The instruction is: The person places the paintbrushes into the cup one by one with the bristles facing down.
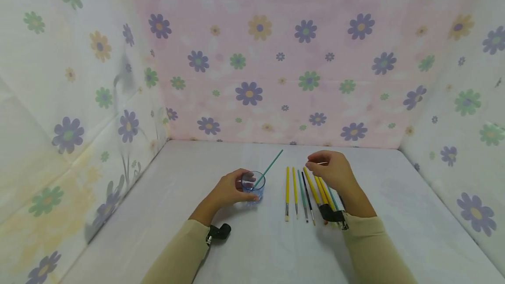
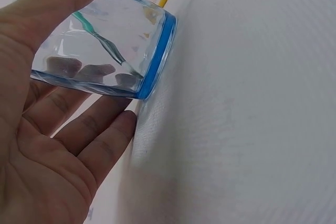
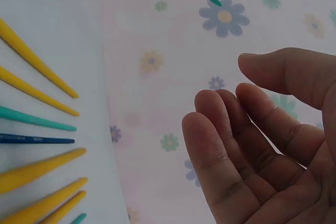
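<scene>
Glass [image 1: 258, 191], teal brush [image 1: 268, 170] leaning inside, is left of the brushes [image 1: 312, 185]. My left hand [image 1: 229, 188] clasps the glass; my right hand [image 1: 331, 170] is empty, thumb and fingertips apart. I'd brace the glass lightly, pinching one far brush end alone.

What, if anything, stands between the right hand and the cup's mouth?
The teal brush: it leans out of the cup toward the right hand. Nothing else visible blocks the way; the loose brushes lie lower, on the table.
</scene>
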Tool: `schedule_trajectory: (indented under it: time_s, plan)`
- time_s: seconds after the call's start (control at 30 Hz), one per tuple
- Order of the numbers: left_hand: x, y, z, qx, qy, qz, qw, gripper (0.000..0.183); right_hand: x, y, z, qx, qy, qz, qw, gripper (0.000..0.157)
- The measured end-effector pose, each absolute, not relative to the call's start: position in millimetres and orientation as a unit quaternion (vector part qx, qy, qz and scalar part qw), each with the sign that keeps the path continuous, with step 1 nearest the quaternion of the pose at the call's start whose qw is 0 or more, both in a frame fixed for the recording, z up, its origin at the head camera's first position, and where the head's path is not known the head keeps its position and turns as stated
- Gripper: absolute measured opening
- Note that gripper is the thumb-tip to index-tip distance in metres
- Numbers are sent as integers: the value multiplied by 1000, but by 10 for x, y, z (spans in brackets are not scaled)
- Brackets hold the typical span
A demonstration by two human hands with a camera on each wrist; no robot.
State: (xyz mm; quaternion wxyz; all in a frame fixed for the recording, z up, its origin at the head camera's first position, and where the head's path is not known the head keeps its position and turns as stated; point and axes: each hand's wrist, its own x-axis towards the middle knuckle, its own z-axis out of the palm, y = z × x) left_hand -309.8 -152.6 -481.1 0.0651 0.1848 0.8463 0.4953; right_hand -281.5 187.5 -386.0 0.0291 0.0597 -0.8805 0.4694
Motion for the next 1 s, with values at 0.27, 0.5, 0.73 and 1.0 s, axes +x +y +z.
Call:
schedule_trajectory:
  time_s: [0.27, 0.5, 0.73, 1.0]
  plan:
    - [-3083, -1520, -4785, 193, 844, 496, 63, 84, -2848, 2236, -3856, 22, -879, 477, 4, 45]
    - [-3102, -1531, -4809, 202, 839, 501, 59, 83, -2860, 2468, -3899, -5, -869, 495, -9, 51]
    - [-3078, -1543, -4786, 197, 845, 494, 57, 83, -2904, 2648, -4002, -41, -875, 481, -32, 57]
    - [-3082, -1535, -4781, 197, 843, 496, 63, 84, -2993, 2764, -4248, -131, -878, 453, -78, 52]
